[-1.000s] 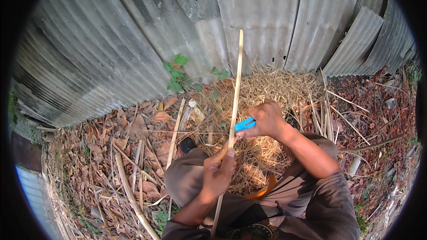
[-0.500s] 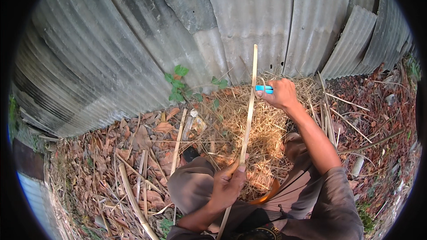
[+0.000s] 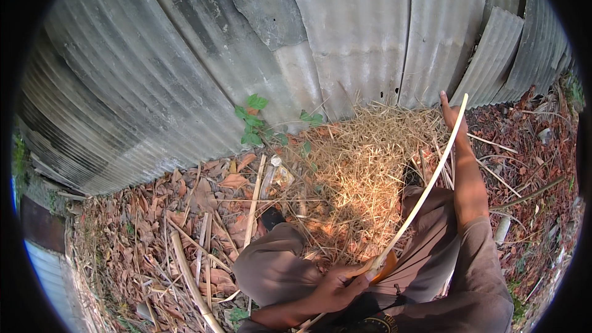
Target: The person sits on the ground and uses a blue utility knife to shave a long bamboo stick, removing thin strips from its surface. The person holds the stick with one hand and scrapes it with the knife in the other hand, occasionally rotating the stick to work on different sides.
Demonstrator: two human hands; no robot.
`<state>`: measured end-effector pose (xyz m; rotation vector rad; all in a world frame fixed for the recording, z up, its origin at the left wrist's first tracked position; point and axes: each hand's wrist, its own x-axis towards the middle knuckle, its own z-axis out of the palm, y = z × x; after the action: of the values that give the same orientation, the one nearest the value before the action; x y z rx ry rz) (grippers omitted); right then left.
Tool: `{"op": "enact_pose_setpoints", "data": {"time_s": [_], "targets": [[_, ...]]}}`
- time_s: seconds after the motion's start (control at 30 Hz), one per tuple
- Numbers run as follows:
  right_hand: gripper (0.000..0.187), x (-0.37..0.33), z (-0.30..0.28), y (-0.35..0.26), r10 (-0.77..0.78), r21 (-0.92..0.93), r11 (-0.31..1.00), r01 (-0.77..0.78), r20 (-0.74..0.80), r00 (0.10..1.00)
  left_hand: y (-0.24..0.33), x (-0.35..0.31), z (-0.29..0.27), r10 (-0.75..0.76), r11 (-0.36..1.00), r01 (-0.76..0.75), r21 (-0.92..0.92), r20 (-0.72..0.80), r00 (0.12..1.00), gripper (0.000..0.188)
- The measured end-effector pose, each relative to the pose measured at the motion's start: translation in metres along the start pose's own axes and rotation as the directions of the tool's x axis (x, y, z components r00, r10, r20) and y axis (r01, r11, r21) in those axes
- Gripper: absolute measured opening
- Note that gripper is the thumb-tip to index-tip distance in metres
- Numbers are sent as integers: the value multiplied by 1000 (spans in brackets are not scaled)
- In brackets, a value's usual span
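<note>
A long, pale strip of split bamboo [image 3: 412,217] slants up and right from my lap, its far part bowed. Near its lower end, my left hand [image 3: 342,287] is closed around it, thumb along the strip. My right hand [image 3: 453,117] is out at the far right beside the strip's upper tip, which crosses in front of it. Its thumb points up, but the other fingers are hidden. No blue-handled tool shows in it now. Between my knees lies an orange, curved thing [image 3: 387,267], partly covered by my left hand and the strip.
Heaped thin straw-coloured shavings [image 3: 364,179] lie before me. A corrugated metal fence [image 3: 357,37] stands behind them, with a green plant [image 3: 251,122] at its foot. Dry leaves [image 3: 145,222] and bamboo pieces [image 3: 188,271] cover the left; a clear plastic bottle [image 3: 269,179] lies near the fence.
My right hand has moved right, away from the middle, and its blue-handled tool is out of sight. The strip has tilted to the right and bends. My left hand has shifted right and nearer me.
</note>
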<state>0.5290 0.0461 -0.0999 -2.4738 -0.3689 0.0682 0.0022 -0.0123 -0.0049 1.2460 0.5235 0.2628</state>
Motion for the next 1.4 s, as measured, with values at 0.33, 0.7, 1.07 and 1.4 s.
{"op": "enact_pose_setpoints", "data": {"time_s": [0.33,0.7,1.07,1.4], "targets": [[68,-238,-30,-114,-794,321,583,746,419,440,14,25,-37,-17,925,-150,-348,-434,901,37],[71,-283,-15,-115,-935,303,279,911,301,186,9,36,-24,212,977,-166,134,-519,828,28],[66,-264,-5,-122,-986,237,150,960,111,126,12,38,-24,366,896,-160,413,-486,794,26],[68,-219,4,-124,-945,131,328,936,31,327,14,36,-12,288,944,-178,278,-430,855,21]]}}
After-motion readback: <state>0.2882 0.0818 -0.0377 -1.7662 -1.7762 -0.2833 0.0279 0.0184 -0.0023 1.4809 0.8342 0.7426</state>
